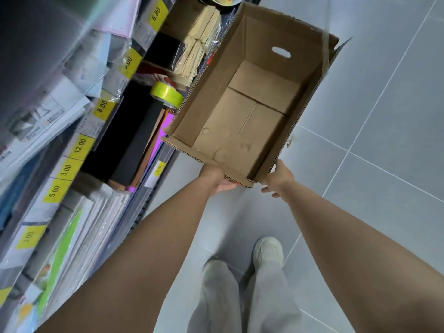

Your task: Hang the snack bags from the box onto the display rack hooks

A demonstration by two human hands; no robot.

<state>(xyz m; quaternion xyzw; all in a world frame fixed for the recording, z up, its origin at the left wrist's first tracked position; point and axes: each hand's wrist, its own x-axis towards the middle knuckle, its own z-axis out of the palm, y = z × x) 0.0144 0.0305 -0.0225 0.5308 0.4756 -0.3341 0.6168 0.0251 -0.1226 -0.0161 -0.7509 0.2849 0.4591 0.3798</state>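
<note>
1 empty box (240, 121) is gripped at its near edge by the left hand (216, 178) and right hand (276, 179); shelves (79, 146) crowd its left side, open floor (384, 140) right.

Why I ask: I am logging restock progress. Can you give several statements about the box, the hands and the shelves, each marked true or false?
1. The cardboard box holds no snack bags. True.
2. Only the left hand holds the box. False: the right hand grips its near corner too.
3. The box stands on the tiled floor. False: both hands hold it up above the floor.
4. A roll of yellow-green tape lies on the shelf beside the box. True.
5. The yellow price tags are blank. False: they bear numbers, such as 12.00.
</note>
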